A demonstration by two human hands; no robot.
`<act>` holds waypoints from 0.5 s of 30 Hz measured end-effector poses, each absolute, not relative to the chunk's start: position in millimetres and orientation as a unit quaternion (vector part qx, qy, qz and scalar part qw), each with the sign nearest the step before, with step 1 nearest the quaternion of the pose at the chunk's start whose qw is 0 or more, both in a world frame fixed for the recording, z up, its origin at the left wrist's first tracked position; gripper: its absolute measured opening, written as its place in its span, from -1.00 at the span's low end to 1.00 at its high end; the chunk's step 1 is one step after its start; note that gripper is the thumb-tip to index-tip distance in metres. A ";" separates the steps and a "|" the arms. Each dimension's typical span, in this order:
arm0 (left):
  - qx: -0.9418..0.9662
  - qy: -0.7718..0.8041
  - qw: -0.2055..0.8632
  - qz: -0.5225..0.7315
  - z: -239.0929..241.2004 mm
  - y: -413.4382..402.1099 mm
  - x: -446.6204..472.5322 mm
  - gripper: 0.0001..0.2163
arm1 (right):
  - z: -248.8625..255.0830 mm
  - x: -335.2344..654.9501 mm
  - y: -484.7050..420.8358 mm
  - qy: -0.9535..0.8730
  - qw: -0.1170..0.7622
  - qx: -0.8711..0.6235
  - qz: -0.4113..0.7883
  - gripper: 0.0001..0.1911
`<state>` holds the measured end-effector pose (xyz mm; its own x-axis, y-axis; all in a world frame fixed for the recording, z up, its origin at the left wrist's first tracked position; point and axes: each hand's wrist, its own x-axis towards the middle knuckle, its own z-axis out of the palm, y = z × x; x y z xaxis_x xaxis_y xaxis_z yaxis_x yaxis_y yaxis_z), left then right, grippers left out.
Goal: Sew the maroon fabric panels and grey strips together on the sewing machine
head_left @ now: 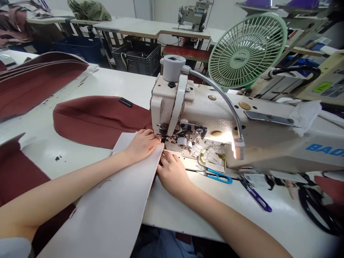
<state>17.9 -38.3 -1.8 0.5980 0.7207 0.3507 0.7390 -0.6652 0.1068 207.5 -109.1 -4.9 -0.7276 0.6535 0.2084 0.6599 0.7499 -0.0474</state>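
Head view: pressing close-set fingers of the left hand (143, 145) flat on the white-backed panel (120, 204), beside the sewing machine (201, 104)'s needle area; touching the panel's right edge with curled fingers of the right hand (173, 173), cannot tell whether pinching. Rightward, blue thread snips (219, 176), then purple thread snips (257, 197); leftward, maroon sewn cover (94, 120) on white table (120, 80).

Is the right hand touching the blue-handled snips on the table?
Apart. The head view shows a strip of white tabletop between the right hand and the blue-handled snips.
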 end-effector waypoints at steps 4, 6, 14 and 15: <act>-0.895 -0.415 0.017 -0.165 1.2 -37.2 17.9 -0.75 | -6.7 206.7 -113.4 -0.933 0.100 -0.344 -0.027 -0.86; -0.903 -0.399 0.016 -0.162 5.0 -43.5 15.5 -0.73 | -5.5 204.0 -120.4 -0.940 0.089 -0.328 -0.022 -0.87; -0.919 -0.370 0.028 -0.134 7.3 -66.0 1.6 -0.65 | 9.1 194.4 -139.9 -0.959 0.051 -0.276 -0.032 -0.88; -0.919 -0.369 0.030 -0.133 6.4 -64.4 1.9 -0.65 | 10.5 194.5 -139.9 -0.959 0.049 -0.277 -0.031 -0.88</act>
